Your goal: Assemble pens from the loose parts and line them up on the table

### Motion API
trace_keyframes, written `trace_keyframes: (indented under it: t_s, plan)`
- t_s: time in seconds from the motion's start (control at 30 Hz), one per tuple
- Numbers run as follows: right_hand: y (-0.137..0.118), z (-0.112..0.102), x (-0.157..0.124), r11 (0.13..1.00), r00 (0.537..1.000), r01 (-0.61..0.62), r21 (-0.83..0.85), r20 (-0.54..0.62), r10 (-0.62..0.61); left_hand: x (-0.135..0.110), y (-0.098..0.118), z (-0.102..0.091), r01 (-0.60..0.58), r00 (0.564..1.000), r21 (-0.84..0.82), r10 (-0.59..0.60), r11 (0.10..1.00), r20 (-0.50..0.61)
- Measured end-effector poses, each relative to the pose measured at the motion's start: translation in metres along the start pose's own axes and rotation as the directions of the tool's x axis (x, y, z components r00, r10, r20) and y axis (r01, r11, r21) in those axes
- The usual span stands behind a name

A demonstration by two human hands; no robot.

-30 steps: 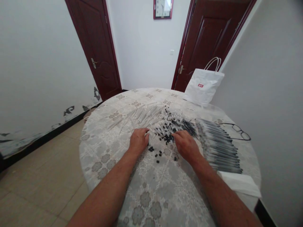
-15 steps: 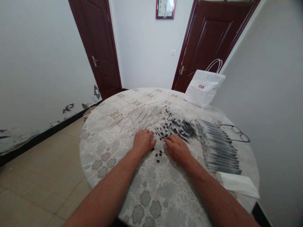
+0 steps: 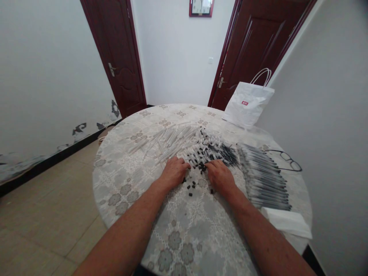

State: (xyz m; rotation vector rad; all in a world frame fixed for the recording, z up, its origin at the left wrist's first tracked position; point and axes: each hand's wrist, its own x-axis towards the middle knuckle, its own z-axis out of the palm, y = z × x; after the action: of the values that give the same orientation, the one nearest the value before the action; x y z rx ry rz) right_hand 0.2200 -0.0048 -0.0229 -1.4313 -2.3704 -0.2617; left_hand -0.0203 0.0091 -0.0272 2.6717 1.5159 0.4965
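1. Two bare hands rest palm down at the middle of the head view. The left hand (image 3: 173, 173) lies with bent fingers at the near edge of a heap of clear plastic pen barrels (image 3: 175, 140). The right hand (image 3: 220, 177) lies just beside it, its fingertips in a cluster of small black plastic caps (image 3: 199, 165). The fingertips of both hands are hidden, so I cannot tell whether either pinches a piece.
2. More of the caps lie scattered on the cloth between the wrists. Behind the cluster sits a tangle of thin white refills with black tips (image 3: 214, 149).
3. Work looks well advanced but not finished. A long tidy row of assembled grey-and-black pens (image 3: 264, 176) fills the right side, while the barrel heap, the refills and the caps remain loose and unsorted.
4. Everything sits on a round table under a pale lace cloth with grey flower prints (image 3: 184, 230). Black-framed spectacles (image 3: 284, 160) lie beyond the pen row, a folded white paper sheet (image 3: 287, 224) lies at its near end, and a white paper carrier bag with cord handles (image 3: 247, 104) stands at the far edge.
5. Around it are plain white walls, two dark red wooden doors (image 3: 120, 57), a red-framed wall clock (image 3: 200, 7) and a beige tiled floor (image 3: 43, 207).
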Motion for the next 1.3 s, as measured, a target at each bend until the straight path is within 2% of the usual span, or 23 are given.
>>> trace_keyframes:
  t_s: [0.23, 0.47, 0.7, 0.9, 1.03, 1.17, 1.23, 1.3]
  plan:
    - [0.023, 0.001, -0.004, 0.978, 0.981, -0.193, -0.076, -0.036, 0.191, 0.001, 0.004, 0.001, -0.025, 1.000, 0.064, 0.025, 0.998, -0.002]
    - [0.036, 0.006, -0.005, 0.969, 0.970, -0.237, -0.071, -0.072, 0.232, 0.002, 0.006, 0.002, -0.069, 0.997, 0.080, 0.067, 0.994, 0.026]
    - [0.014, 0.004, -0.005, 0.988, 0.989, -0.145, -0.059, 0.010, 0.145, 0.002, 0.010, 0.001, -0.067, 0.997, 0.109, 0.064, 0.992, 0.030]
    - [0.000, 0.008, -0.002, 0.963, 0.969, -0.233, -0.138, 0.054, 0.243, 0.002, 0.017, -0.006, -0.030, 0.996, 0.103, 0.038, 0.994, -0.080]
    - [0.000, 0.007, -0.002, 0.946, 0.958, -0.275, -0.174, 0.038, 0.286, 0.004, 0.017, -0.007, -0.018, 0.988, -0.010, 0.017, 1.000, -0.156]
    - [0.001, 0.008, -0.003, 0.933, 0.947, -0.315, -0.173, 0.015, 0.322, 0.006, 0.017, -0.004, -0.029, 0.977, -0.255, -0.026, 0.966, -0.211]
    - [0.003, 0.009, -0.002, 0.934, 0.940, -0.340, -0.105, -0.015, 0.341, 0.005, 0.019, -0.004, -0.042, 0.975, -0.386, -0.047, 0.922, -0.216]
    - [0.006, 0.008, -0.001, 0.931, 0.930, -0.359, 0.064, -0.061, 0.363, 0.004, 0.023, -0.005, -0.032, 0.979, -0.484, -0.071, 0.875, -0.193]
